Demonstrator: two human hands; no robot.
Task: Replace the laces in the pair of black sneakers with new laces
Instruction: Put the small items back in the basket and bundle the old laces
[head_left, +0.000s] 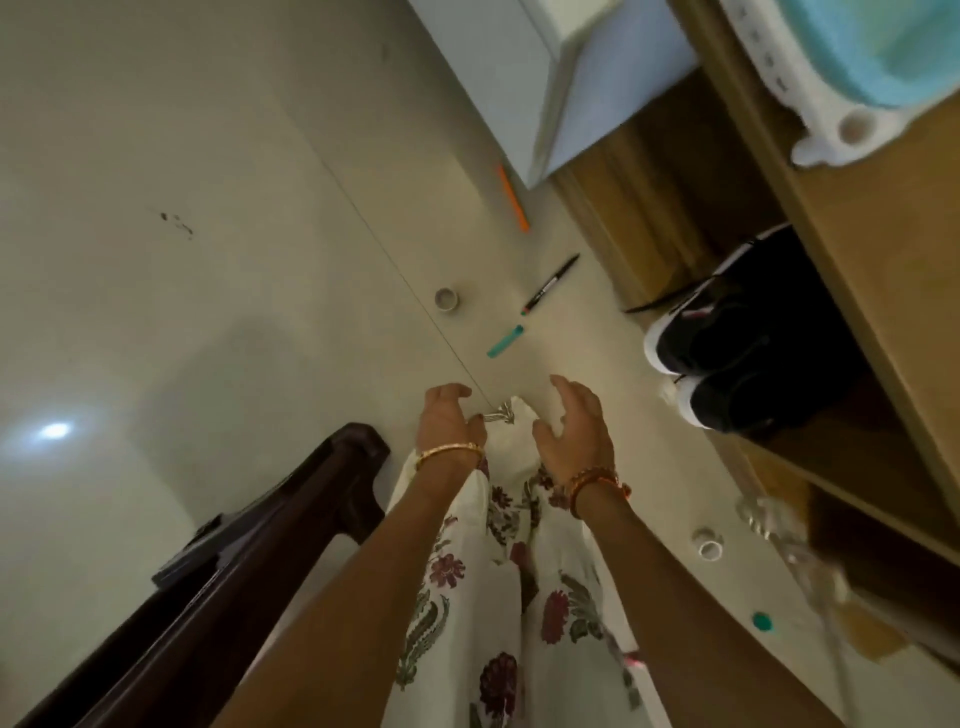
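Note:
Two black sneakers with white soles stand side by side on the floor at the right, under a wooden shelf: the far sneaker (727, 327) and the near sneaker (737, 400). A thin black lace end (647, 306) trails from the far one. My left hand (447, 421) and my right hand (571, 431) reach forward over my floral-print clothing (498, 551), fingers loosely spread, holding nothing. Both hands are left of the sneakers, apart from them. No new laces are plainly visible.
On the pale floor lie an orange marker (513, 198), a black pen (550, 284), a teal cap-like piece (505, 341) and two tape rolls (447, 299) (709, 546). A dark wooden furniture frame (260, 545) is at the lower left. The wooden shelf unit (857, 249) fills the right.

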